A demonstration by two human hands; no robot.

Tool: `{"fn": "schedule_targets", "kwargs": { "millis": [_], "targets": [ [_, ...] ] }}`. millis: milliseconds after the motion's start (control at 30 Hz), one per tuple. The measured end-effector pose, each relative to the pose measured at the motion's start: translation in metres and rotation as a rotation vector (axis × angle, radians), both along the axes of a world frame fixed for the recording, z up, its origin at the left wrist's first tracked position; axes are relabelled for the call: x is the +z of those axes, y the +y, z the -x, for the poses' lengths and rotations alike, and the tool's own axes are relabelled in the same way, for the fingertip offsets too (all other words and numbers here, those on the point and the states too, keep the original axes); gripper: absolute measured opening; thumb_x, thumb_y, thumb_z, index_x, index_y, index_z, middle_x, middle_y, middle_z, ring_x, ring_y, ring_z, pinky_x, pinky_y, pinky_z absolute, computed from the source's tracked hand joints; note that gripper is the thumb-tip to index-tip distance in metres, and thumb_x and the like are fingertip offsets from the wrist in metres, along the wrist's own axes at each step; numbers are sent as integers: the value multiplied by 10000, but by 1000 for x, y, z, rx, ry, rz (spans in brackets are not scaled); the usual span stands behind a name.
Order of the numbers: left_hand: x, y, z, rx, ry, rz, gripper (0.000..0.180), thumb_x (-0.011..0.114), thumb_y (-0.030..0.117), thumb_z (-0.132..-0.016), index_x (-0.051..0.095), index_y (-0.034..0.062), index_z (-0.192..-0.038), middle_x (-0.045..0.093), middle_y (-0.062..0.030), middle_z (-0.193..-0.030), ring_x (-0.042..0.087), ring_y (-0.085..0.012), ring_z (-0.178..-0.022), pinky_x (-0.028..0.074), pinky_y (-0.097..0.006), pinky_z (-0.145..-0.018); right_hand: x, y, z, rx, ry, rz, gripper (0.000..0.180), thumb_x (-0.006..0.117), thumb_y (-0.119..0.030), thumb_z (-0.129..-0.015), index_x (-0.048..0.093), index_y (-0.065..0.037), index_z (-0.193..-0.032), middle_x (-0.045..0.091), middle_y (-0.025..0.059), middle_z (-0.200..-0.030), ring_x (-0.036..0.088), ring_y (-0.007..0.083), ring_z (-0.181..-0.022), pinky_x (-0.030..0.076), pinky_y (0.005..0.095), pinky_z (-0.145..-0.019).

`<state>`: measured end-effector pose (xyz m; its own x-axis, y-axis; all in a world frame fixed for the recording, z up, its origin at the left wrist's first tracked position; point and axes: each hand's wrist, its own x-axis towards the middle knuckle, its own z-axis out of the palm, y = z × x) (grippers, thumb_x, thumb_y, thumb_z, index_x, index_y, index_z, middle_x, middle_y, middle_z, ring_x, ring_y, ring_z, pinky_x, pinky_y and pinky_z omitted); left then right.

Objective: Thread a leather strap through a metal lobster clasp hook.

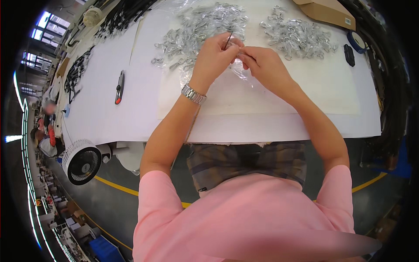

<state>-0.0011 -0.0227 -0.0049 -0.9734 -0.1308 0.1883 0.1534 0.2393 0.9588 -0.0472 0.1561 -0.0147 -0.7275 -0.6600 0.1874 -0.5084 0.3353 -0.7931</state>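
**Two hands pinch a small clear bag over the white table**

The left hand (214,54) and the right hand (262,63) meet at their fingertips at the far middle of the table (109,109). Between them they hold a small clear plastic bag (239,65), fingers closed on its upper edge while the rest of it hangs down to the table. A thin dark stick (228,40) rises from the left hand's fingertips; what it is cannot be told. A metal wristwatch (193,94) sits on the left wrist.

Just beyond the left hand lies a heap of bagged metal parts (196,30), touching the knuckles' far side. To the right, a little apart, lies a second heap of bagged parts (299,37). Far right are a cardboard box (327,13), a blue roll of tape (357,41) and a small black object (349,54). Well to the left lies a utility knife (119,87). Below the near left edge of the table stands a white fan (81,161) on the floor.
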Motion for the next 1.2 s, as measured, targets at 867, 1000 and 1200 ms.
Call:
{"fn": "schedule_targets", "kwargs": {
  "millis": [867, 1000, 1200],
  "targets": [
    [-13, 4, -6, 24, 132, 514, 330, 513, 120, -1024, 662, 15, -1299, 711, -48, -778, 583, -119, -617, 482, -283, -589, -6, -4, 11, 18, -479, 332, 218, 518, -150, -1038, 645, 15, -975, 623, 11, -762, 540, 68, -590, 429, 245, -512],
    [-13, 0, 0, 34, 106, 446, 304, 532, 109, -1008, 689, 4, -1248, 674, -34, -717, 586, -119, -619, 464, -282, -579, -11, -2, 14, 74, -729, 424, 212, 512, -153, -1060, 624, 24, -1026, 674, 57, -868, 610, 86, -673, 491, 232, -604],
    [4, -42, 8, 115, 13, 47, 284, 540, 174, -1035, 725, 9, -1175, 621, 15, -690, 472, -15, -561, 353, -193, -507, 7, 16, 46, -292, -1160, 1133, 287, 573, -209, -1054, 617, 46, -1177, 710, 177, -1110, 668, 143, -815, 569, 249, -789]
  ]
}}
